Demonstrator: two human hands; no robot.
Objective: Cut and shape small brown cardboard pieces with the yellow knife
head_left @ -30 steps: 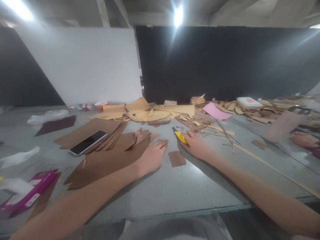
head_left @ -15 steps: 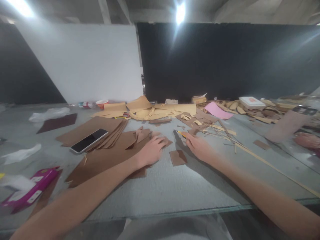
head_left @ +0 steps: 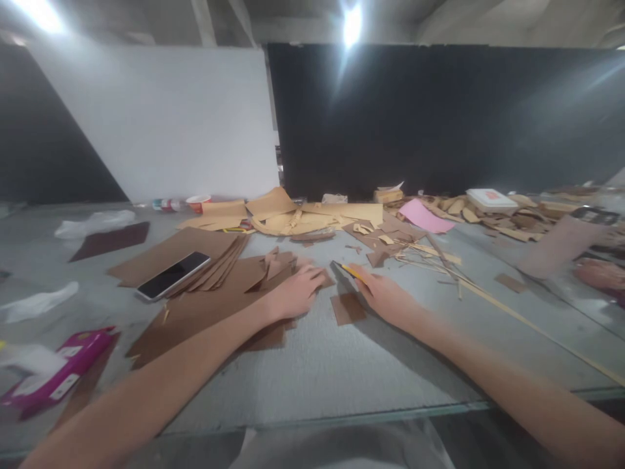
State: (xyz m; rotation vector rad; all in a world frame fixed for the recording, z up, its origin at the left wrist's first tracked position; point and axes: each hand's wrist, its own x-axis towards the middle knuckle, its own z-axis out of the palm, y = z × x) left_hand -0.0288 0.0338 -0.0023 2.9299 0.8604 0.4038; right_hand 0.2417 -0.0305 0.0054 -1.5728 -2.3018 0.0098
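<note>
My right hand [head_left: 385, 294] is closed around a yellow craft knife [head_left: 352, 271], its dark blade pointing left and away from me. Just below the knife a small brown square of cardboard [head_left: 347, 309] lies on the table. To the left, my left hand [head_left: 299, 292] rests palm down with its fingers laid over a small brown cardboard piece [head_left: 328, 279], whose edge shows past the fingertips. Under and beside that wrist spread large brown cardboard sheets [head_left: 209, 319]. The undersides of the left fingers are hidden.
A phone [head_left: 174, 275] lies on stacked brown sheets. A purple packet [head_left: 61, 368] is at the near left. Cardboard scraps [head_left: 317, 218], a pink sheet [head_left: 426, 215] and a white box [head_left: 492, 200] line the back. A bottle [head_left: 569, 241] and long thin strips [head_left: 517, 317] are at right.
My right hand has drawn slightly nearer to me, and the knife has shifted left with more of it showing. My left hand has stayed almost in place on the cardboard.
</note>
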